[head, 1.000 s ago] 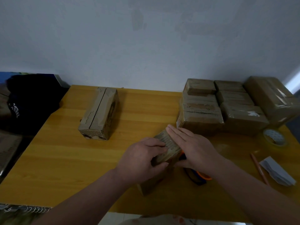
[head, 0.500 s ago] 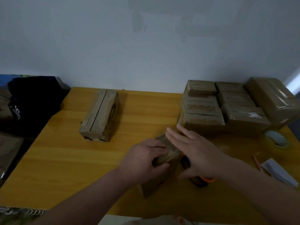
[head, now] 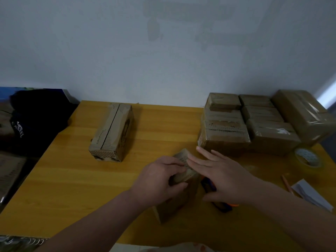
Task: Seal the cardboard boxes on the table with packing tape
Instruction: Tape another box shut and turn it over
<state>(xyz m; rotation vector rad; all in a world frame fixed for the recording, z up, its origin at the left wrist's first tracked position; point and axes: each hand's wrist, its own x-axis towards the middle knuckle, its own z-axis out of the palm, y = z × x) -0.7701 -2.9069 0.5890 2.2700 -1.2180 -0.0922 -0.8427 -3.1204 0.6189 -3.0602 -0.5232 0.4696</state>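
1. Head view, hands: L hand [head: 160, 180] gripped the near box [head: 172, 208], fingers curled over its top edge and thumb on the side facing the person.
2. R hand [head: 223, 177] was flat w/ fingers straight and spread, holding nothing. Its fingertips reached over the box's top right edge; couldn't tell if they touched it.
3. Near box stood on the table [head: 72, 179], front-centre. Its top was closed, so contents were hidden.
4. Just right of it, partly under the R palm, lay a dark blue & orange tool [head: 221, 207]; type unclear.
5. Second box [head: 111, 131] lay back-left, well apart from the hands. Flaps were shut w/ the centre seam showing; contents hidden.
6. Stack of boxes [head: 227, 137] sat back-right by the wall, taped and closed. A big wrapped box [head: 305, 115] stood against its right side.
7. Tape roll [head: 308, 158] lay flat just in front of that stack, near the right edge.
8. Pencil [head: 286, 182] and folded paper [head: 312, 195] lay nearer the person, beside each other.
9. Off the table at left sat a dark cap [head: 36, 113].
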